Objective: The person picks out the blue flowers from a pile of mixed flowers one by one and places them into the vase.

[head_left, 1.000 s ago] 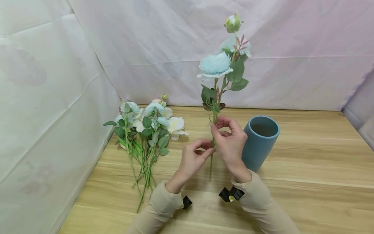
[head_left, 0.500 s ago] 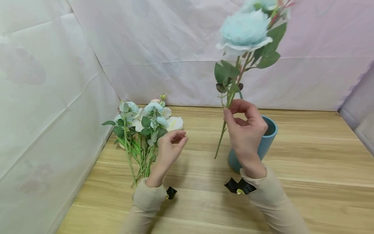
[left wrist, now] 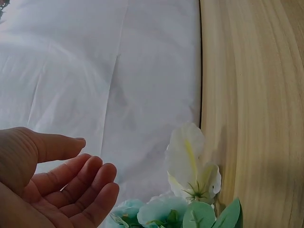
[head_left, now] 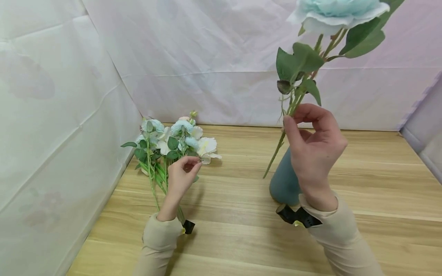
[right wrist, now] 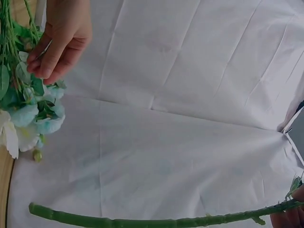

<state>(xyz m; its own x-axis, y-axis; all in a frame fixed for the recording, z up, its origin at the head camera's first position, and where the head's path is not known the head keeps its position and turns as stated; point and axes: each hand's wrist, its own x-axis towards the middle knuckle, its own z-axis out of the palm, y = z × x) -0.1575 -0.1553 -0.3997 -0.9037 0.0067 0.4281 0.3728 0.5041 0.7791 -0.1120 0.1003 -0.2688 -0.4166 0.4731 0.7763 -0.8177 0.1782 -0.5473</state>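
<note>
My right hand pinches an artificial flower stem between thumb and fingers, holding it up at a slant. A large pale blue bloom and green leaves top it, cut off by the frame's upper edge. In the right wrist view the bare lower stem stretches along the bottom. My left hand hovers over a bunch of flowers, its fingers loosely bent and a gap between thumb and fingertips in the left wrist view. Behind the right hand stands a blue vase, its mouth hidden.
The bunch lies at the left of the wooden table, with blue and white blooms toward the back. A white flower sticks out on its right side. Pale cloth hangs behind the table and along its left.
My left hand has let go of the stem and moved left to the bunch. My right hand has raised the flower and carried it right and closer, now covering the vase's mouth.
</note>
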